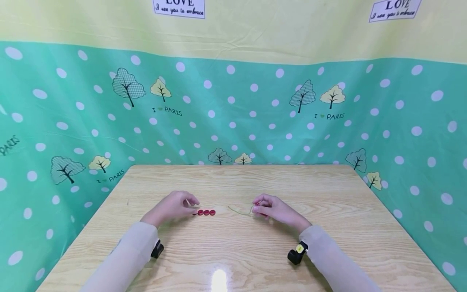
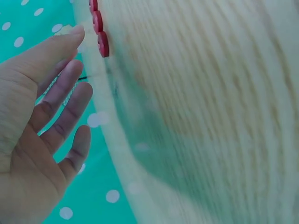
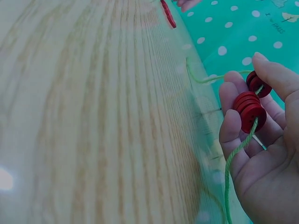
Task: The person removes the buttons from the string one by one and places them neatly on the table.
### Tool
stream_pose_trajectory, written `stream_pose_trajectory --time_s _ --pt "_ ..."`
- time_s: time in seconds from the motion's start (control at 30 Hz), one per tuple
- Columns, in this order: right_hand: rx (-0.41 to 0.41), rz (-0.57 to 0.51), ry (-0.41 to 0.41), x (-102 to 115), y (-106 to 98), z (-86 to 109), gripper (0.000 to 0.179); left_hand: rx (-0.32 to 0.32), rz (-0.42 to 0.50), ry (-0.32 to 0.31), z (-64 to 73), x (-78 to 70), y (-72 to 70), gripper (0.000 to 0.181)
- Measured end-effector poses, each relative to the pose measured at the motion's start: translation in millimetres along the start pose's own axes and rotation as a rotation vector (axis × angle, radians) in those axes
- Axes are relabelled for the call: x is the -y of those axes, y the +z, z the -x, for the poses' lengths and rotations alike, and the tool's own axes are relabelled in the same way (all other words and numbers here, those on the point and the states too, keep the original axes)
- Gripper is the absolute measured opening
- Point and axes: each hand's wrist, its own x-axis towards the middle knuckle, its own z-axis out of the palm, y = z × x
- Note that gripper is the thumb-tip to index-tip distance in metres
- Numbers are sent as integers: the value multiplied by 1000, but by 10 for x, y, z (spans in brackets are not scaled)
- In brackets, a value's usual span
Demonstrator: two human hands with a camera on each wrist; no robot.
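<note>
While the right hand (image 1: 271, 208) pinched red buttons (image 3: 251, 112) on a green cord (image 3: 241, 145), right of the head view's centre, the loose, empty left hand (image 1: 178, 204) hung beside a button row (image 1: 206, 212) left of centre.

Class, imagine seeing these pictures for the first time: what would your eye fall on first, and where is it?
Probably the green, white-dotted backdrop, which spreads behind the wooden table. Next, the row of red buttons on the pale tabletop, beside the left hand. Then the right hand, holding more red buttons threaded on a green string.
</note>
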Motion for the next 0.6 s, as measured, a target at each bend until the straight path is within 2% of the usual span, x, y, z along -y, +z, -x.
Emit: stream_pose_trajectory --time_s 0.13,0.3,0.6 --pt "2 0 -3 5 1 4 42 -9 1 25 -29 -19 -5 21" --pt "6 -8 -4 12 8 6 40 -35 -13 86 -59 -52 -13 19" --pt "9 -6 -3 20 28 -14 39 -108 -47 243 -142 -238 -11 18"
